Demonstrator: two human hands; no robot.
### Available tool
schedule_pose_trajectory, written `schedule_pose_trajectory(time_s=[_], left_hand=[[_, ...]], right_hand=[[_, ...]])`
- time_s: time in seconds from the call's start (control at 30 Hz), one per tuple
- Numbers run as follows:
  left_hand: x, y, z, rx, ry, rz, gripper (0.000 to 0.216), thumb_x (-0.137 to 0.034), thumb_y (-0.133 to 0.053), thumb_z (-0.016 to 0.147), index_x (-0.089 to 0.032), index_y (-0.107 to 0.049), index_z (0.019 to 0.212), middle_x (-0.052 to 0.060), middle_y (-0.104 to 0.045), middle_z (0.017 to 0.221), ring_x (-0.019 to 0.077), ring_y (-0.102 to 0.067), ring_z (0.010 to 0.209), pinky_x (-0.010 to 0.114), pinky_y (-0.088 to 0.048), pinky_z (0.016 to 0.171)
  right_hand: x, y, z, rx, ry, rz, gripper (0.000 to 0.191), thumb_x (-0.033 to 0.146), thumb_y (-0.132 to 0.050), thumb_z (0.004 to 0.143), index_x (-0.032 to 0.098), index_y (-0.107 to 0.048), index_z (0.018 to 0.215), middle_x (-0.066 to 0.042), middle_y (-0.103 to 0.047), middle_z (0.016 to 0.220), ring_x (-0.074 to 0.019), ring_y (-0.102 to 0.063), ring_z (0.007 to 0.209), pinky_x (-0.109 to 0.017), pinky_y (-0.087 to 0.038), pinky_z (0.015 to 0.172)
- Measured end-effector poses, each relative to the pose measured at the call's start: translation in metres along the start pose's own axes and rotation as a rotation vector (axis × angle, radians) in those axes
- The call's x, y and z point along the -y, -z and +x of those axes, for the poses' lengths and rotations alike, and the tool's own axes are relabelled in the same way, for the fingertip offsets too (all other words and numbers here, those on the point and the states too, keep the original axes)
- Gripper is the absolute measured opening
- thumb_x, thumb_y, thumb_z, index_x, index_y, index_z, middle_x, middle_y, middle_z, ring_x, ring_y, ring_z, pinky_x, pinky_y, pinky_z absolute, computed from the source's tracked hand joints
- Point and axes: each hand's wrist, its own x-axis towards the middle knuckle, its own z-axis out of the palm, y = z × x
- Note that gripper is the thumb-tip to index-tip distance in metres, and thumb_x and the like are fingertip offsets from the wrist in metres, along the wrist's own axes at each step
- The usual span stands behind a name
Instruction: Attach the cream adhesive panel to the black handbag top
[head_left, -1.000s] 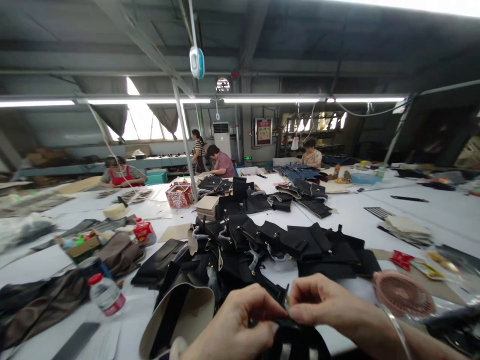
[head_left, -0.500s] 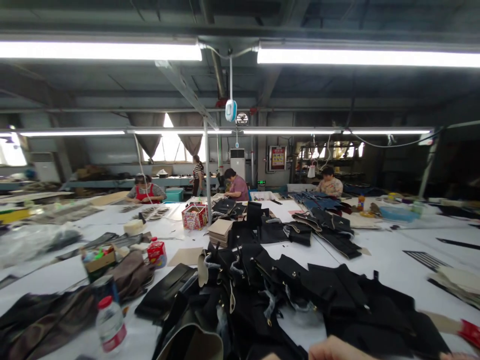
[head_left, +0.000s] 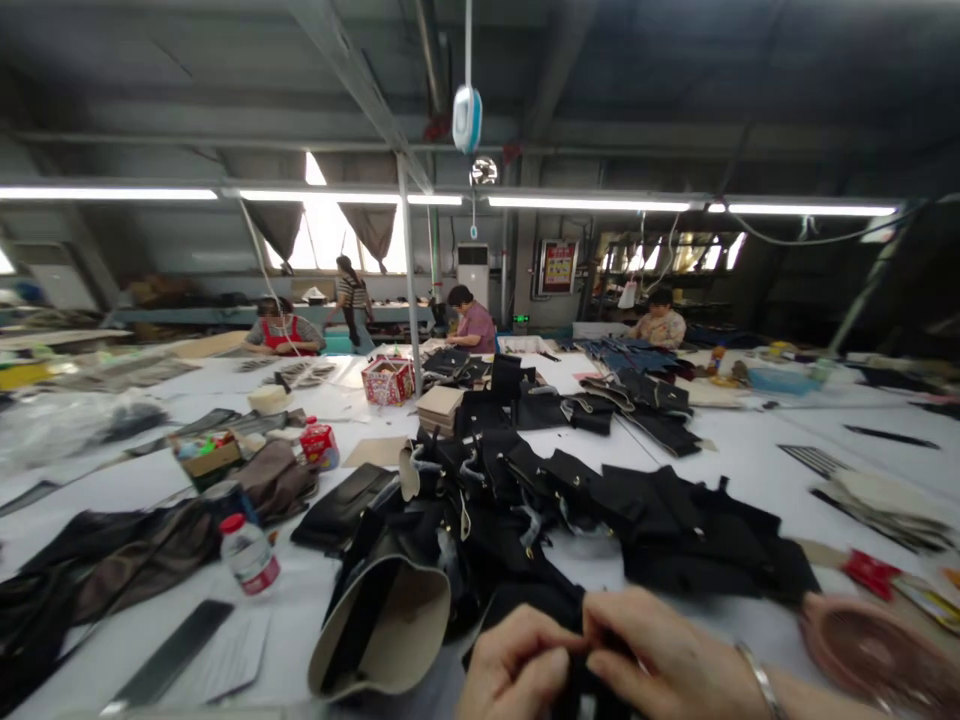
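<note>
At the bottom of the view my left hand (head_left: 514, 660) and my right hand (head_left: 660, 640) meet, fingers pinched together. Both grip a black leather piece (head_left: 581, 690) that hangs between and below them; its lower part runs out of the picture. A metal bangle (head_left: 757, 675) circles my right wrist. Just left of my hands an open black bag with a beige lining (head_left: 405, 625) lies on its side. Beyond them is a heap of black leather bag pieces (head_left: 660, 510), some with metal fittings and plastic-wrapped parts.
On the white table (head_left: 300, 620) stand a water bottle with a red cap (head_left: 249, 560), a red carton (head_left: 320, 447) and a pinkish bowl (head_left: 862, 640). A dark flat strip (head_left: 176, 650) lies front left. Cardboard pieces (head_left: 440, 408) are stacked behind the heap. Several co-workers (head_left: 472, 325) are farther back.
The view has tilted down, so the table's front part shows. My hands, barely visible before at the bottom edge, now appear together on the black leather piece.
</note>
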Motion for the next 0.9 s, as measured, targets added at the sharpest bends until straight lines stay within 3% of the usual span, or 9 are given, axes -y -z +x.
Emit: schedule_pose_trajectory(time_s=[0.1,0.23,0.4,0.57,0.7,0.9], left_hand=[[-0.009,-0.009,-0.011,-0.080,-0.032,-0.010,0.040,-0.054,-0.067,0.082,-0.018,-0.075,0.099,0.007,-0.065,0.093,0.0209,-0.058,0.086,0.030,-0.044,0.079],[-0.013,-0.016,-0.013,-0.147,0.072,-0.040,0.029,-0.040,-0.074,0.079,-0.017,-0.073,0.097,0.006,-0.066,0.089,0.0194,-0.057,0.084,0.029,-0.044,0.077],[-0.013,-0.015,-0.016,-0.152,0.103,-0.085,0.027,-0.040,-0.074,0.080,-0.016,-0.072,0.093,0.002,-0.062,0.081,0.0139,-0.053,0.073,0.025,-0.041,0.069],[-0.016,-0.013,-0.020,-0.151,0.140,-0.102,0.033,-0.044,-0.075,0.079,-0.015,-0.071,0.094,0.002,-0.060,0.080,0.0133,-0.051,0.071,0.024,-0.040,0.064],[-0.017,-0.015,-0.021,-0.192,0.128,-0.093,0.032,-0.045,-0.076,0.076,-0.016,-0.072,0.090,0.002,-0.062,0.079,0.0131,-0.051,0.069,0.023,-0.039,0.063],[-0.020,-0.020,-0.027,-0.230,0.135,-0.106,0.029,-0.042,-0.076,0.076,-0.016,-0.072,0.086,0.002,-0.063,0.075,0.0137,-0.053,0.070,0.023,-0.040,0.066]], right_hand=[[0.004,-0.004,-0.004,-0.028,0.028,-0.083,0.009,0.019,-0.051,0.083,0.019,-0.058,0.078,-0.003,-0.062,0.079,-0.0167,-0.054,0.074,-0.026,-0.038,0.067],[0.007,-0.005,-0.001,-0.023,-0.050,-0.032,0.008,0.018,-0.055,0.081,0.017,-0.057,0.073,0.000,-0.058,0.072,-0.0141,-0.050,0.069,-0.024,-0.034,0.062],[0.005,-0.001,-0.001,0.040,-0.156,0.290,0.012,0.021,-0.058,0.079,0.016,-0.058,0.068,0.005,-0.047,0.057,-0.0092,-0.040,0.055,-0.022,-0.027,0.051],[-0.002,0.005,-0.004,0.096,-0.174,0.557,0.010,0.022,-0.063,0.075,0.014,-0.063,0.070,0.004,-0.056,0.062,-0.0092,-0.048,0.060,-0.020,-0.035,0.056],[-0.006,0.005,-0.004,0.173,-0.200,0.553,0.009,0.023,-0.065,0.075,0.014,-0.063,0.076,0.003,-0.059,0.063,-0.0088,-0.049,0.054,-0.019,-0.038,0.049],[0.005,0.003,-0.004,0.209,-0.224,0.505,0.004,0.013,-0.061,0.073,0.016,-0.059,0.074,0.005,-0.054,0.055,-0.0063,-0.042,0.041,-0.016,-0.027,0.035]])
